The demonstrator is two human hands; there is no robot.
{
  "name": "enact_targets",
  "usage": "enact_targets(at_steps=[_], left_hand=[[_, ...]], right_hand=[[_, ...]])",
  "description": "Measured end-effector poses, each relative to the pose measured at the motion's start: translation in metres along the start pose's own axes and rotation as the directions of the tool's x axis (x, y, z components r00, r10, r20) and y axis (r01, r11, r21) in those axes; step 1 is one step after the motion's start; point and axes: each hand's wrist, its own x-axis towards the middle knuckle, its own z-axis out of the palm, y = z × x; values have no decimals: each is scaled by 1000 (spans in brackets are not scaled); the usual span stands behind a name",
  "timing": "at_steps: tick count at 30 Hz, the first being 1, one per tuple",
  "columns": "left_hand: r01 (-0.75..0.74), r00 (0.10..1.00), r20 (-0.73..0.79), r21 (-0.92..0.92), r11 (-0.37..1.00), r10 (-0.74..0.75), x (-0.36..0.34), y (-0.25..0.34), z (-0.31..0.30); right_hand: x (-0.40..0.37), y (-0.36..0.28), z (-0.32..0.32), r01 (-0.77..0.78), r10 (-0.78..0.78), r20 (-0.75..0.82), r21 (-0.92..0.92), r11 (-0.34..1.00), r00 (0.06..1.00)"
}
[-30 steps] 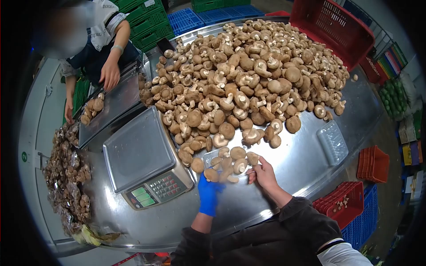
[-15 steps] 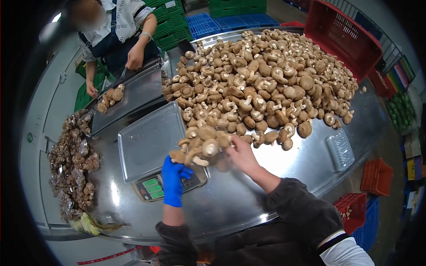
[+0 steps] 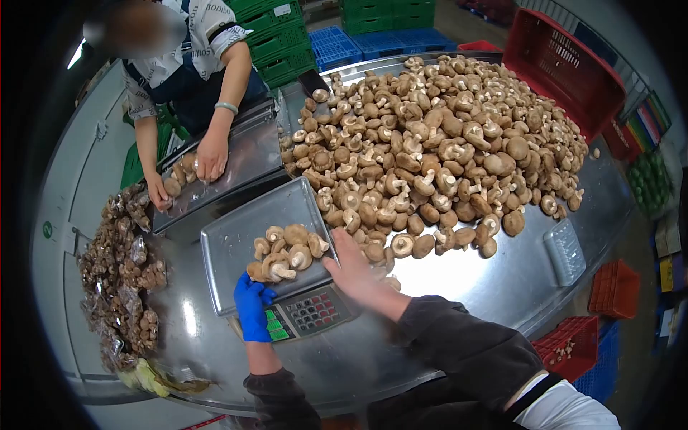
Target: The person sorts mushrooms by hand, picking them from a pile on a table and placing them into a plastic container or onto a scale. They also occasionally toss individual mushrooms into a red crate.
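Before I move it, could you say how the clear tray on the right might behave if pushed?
The clear tray looks thin, so probably light; lying flat on the smooth table, it may slide rather than tip.

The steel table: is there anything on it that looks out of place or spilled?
Yes: a ragged yellowish leaf lies by the near left edge of the table, beside bagged mushrooms. Leafy scraps look odd there.
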Motion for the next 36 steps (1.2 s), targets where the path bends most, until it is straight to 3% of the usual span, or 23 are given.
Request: enact_targets(at_steps=[3,7,10,13,15,17,19,21,26,28,29,31,33,35,36], left_hand=[[-51,999,-4,-34,998,51,-14,2,-3],[-94,994,-62,-23,995,92,-28,6,-24],[-162,975,-151,29,986,165,-37,15,-36],[-240,944,-223,39,970,243,-41,22,-40],[-224,945,-235,43,974,228,-45,25,-41],[-460,853,-160,218,861,497,-43,20,-39],[-431,868,-141,266,862,477,-49,31,-28],[-535,819,29,399,744,573,-49,35,-15],[-675,725,241,433,597,645,-31,32,20],[-692,702,301,501,519,645,-24,28,28],[-696,686,349,570,436,639,-21,26,30],[-691,694,351,571,443,629,-18,23,31],[-658,740,232,444,608,631,-25,25,34],[-665,733,213,421,617,646,-33,26,30],[-653,736,133,396,645,664,-36,23,26]], right_hand=[[-5,18,-29,107,-106,34,-18,994,994],[17,26,-68,286,-310,-46,-276,917,950],[41,42,-83,355,-394,52,-556,752,918],[54,69,-88,402,-431,121,-641,654,894],[55,66,-94,390,-395,128,-587,709,910],[53,53,-97,336,-363,46,-499,799,931],[52,35,-96,259,-304,-50,-406,876,951],[55,7,-88,367,-402,-130,-229,902,906],[51,-60,-47,504,-504,14,11,864,864],[50,-52,-23,559,-525,197,-218,800,828],[47,-50,-19,559,-527,190,-221,799,829],[40,-43,-14,520,-476,217,-254,815,852],[39,-38,-31,520,-484,196,-223,825,853],[42,-25,-59,515,-504,107,-142,846,857],[44,-8,-71,434,-432,50,-161,886,901]])
